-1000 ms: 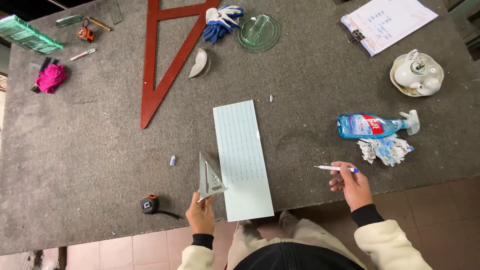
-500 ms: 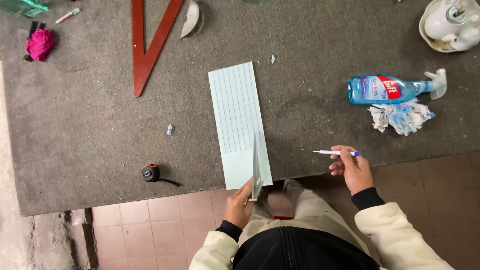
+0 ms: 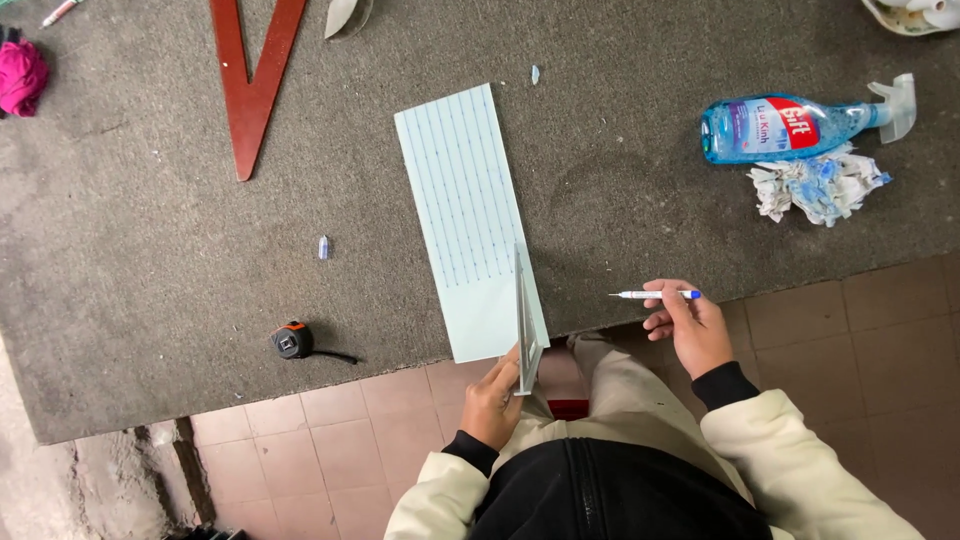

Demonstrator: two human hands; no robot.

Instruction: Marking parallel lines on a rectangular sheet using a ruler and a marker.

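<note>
A pale green glass sheet (image 3: pixel 462 190) with ruled lines lies on the grey felt table (image 3: pixel 150 300), its near end reaching past the table edge. My left hand (image 3: pixel 492 400) holds a thin triangular glass piece (image 3: pixel 524 320) upright on its edge over the sheet's near right corner. My right hand (image 3: pixel 688 325) is to the right, over the table's front edge, gripping a thin white pen-like tool (image 3: pixel 650 294) with a blue end, its tip pointing left.
A blue spray bottle (image 3: pixel 790 125) and a crumpled cloth (image 3: pixel 815 185) lie at the right. A black tape measure (image 3: pixel 292 341) sits at the left front. A red wooden triangle frame (image 3: pixel 250 80), a pink cloth (image 3: pixel 20 75) and small glass chips (image 3: pixel 323 247) lie farther back.
The view has shifted toward the table's front edge. My left hand has carried the triangular piece from the sheet's left side to its near right corner. My right hand has stayed put.
</note>
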